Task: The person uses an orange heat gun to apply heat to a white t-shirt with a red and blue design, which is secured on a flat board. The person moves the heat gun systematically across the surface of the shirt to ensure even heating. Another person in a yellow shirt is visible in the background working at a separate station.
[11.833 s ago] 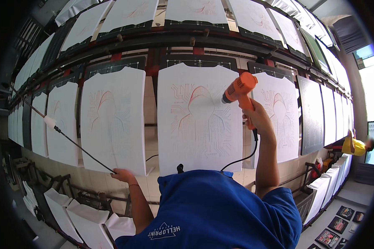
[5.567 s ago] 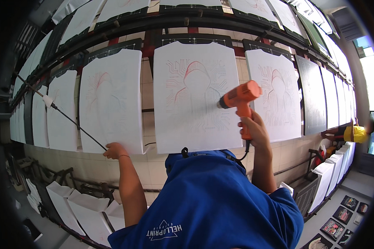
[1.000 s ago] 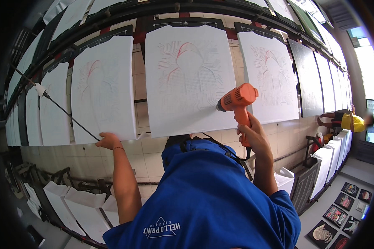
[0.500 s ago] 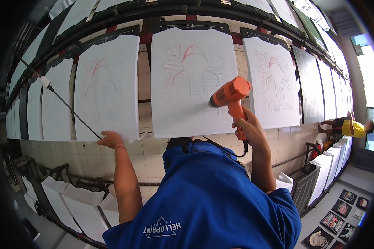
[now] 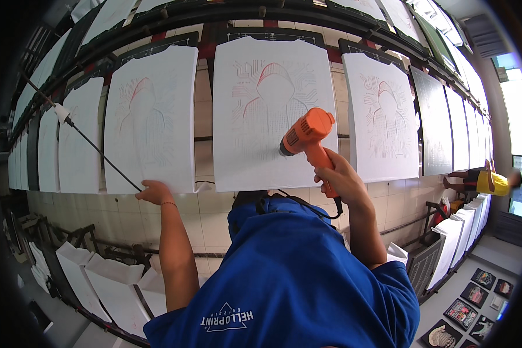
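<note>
My right hand [image 5: 343, 178] is wrapped round the handle of an orange heat gun [image 5: 311, 133]. Its dark nozzle points down and left over the lower middle of a white T-shirt [image 5: 238, 156], which lies stretched on a dark flat board [image 5: 272, 33]. Faint red and grey lines on the cloth form a hooded figure amid circuit-like traces. At the near edge of the neighbouring white shirt [image 5: 122, 168], my left hand [image 5: 155, 192] pinches the lower end of a taut black cord [image 5: 101, 153] with a white cone-shaped piece [image 5: 62, 113] on it.
More shirts on boards run along both sides, including a printed shirt [image 5: 383, 139] on the right and a bare dark board [image 5: 429, 122] beyond it. Behind me stands another row of white shirts [image 5: 113, 278]. A person in yellow [image 5: 493, 181] is at the far right.
My right hand has shifted the heat gun a little to the left across the shirt. My left hand stays at the cord's end, nearly still.
</note>
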